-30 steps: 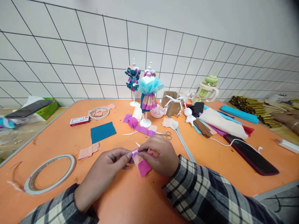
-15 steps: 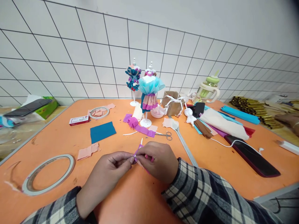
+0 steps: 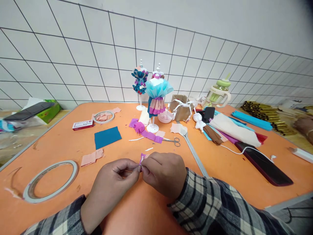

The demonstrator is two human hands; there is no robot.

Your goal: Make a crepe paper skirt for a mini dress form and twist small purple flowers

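Note:
My left hand [image 3: 117, 181] and my right hand [image 3: 165, 173] meet over the near middle of the orange table, fingertips pinched together. Between them is a small purple strip [image 3: 141, 158], probably crepe paper, with a whitish edge; much of it is hidden by my fingers. Just beyond lies a thin white sliver [image 3: 149, 149] on the table. Farther back are a crinkled purple paper strip [image 3: 151, 136] and small metal scissors [image 3: 176, 141], their blades partly under that strip.
Two small dress forms in paper outfits [image 3: 159, 89] stand at the back. At left lie tape rolls [image 3: 73, 169], a blue sheet [image 3: 107, 137] and a red-and-white box [image 3: 83, 125]. Rightward are a brown box [image 3: 182, 111], folded papers [image 3: 234, 129], a dark phone [image 3: 264, 164] and a bottle [image 3: 218, 93].
A white sliver that stood up beside my fingers now lies on the table. My right hand has lowered slightly and its fingers have curled in; a pinkish bit under it is now hidden.

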